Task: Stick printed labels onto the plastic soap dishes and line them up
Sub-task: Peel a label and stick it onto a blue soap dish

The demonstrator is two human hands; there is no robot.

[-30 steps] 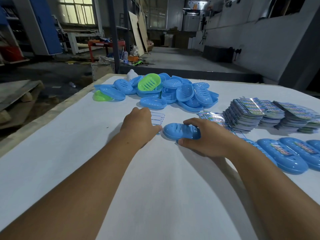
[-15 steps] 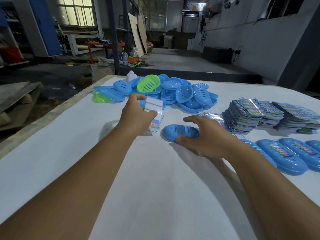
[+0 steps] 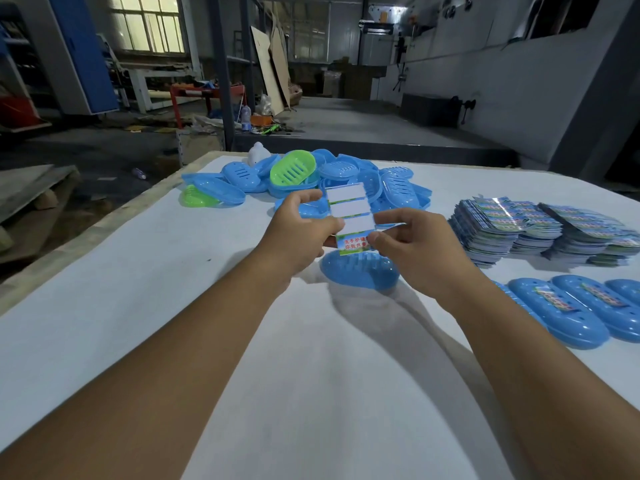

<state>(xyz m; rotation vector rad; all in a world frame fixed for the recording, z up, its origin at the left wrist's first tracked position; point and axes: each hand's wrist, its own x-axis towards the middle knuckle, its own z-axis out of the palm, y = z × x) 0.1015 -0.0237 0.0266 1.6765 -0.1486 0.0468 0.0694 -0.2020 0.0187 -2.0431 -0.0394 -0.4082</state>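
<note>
While the white surface (image 3: 104, 306) is carrying a heap of blue and green soap dishes (image 3: 301, 178) at its far left, the person is holding a label sheet (image 3: 349, 216) up above the middle of it. The left hand (image 3: 298, 233) is gripping the sheet's left edge, its fingers curled round it with the thumb on top. Three of the sheet's strips are showing blank white and the lowest one is showing a printed label (image 3: 355, 244). The right hand (image 3: 412, 247) is pinching that printed label at the sheet's right edge, fingers narrow. Just below both hands, a single blue soap dish (image 3: 360, 273) is lying on the surface. Further right, stacks of label sheets (image 3: 519, 233) are sitting behind a row of labelled blue dishes (image 3: 581, 306), touching side by side.
</note>
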